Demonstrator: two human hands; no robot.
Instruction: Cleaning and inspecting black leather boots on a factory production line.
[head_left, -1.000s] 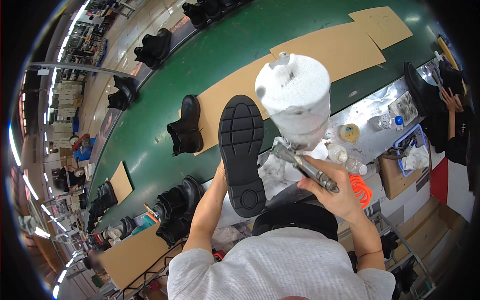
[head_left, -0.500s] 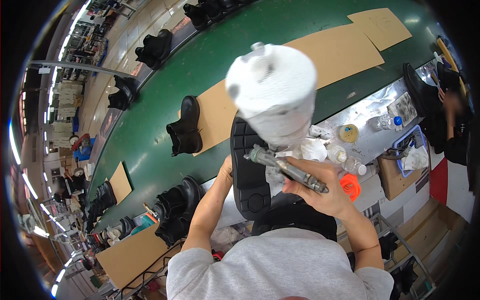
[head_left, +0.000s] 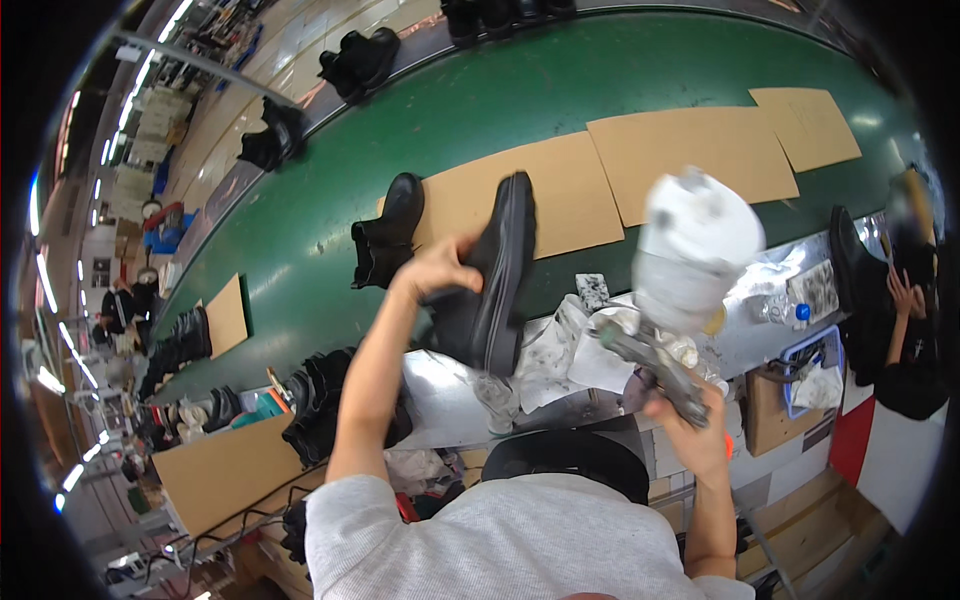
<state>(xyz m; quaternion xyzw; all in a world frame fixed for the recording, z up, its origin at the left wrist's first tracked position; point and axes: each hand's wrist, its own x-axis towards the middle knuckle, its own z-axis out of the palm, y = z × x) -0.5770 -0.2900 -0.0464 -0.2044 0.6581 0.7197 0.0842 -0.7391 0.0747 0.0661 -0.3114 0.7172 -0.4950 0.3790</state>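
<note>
A black ankle boot [head_left: 478, 320] stands tilted over the near edge of the green belt, its toe pointing away and its sole facing right. My left hand [head_left: 440, 268] grips it by the shaft; the fingers are partly hidden behind the leather. To the right, my right hand [head_left: 690, 425] is closed round the handle of a metal spray gun [head_left: 640, 350]. A large cup [head_left: 700, 230] wrapped in white sits on top of the gun. The gun and the boot are apart, with stained white paper [head_left: 550, 355] on the metal ledge between them.
Cardboard sheets [head_left: 700, 150] lie along the green belt [head_left: 330, 220]. Another black boot [head_left: 388, 235] stands left of mine. More boots [head_left: 330, 400] crowd the near left. A bottle [head_left: 775, 308] and a blue basket [head_left: 815, 375] are to the right, near a co-worker's hand [head_left: 905, 295].
The boot has turned from sole up to sole sideways and moved out over the belt. My right hand has drawn the spray gun rightward, away from the sole.
</note>
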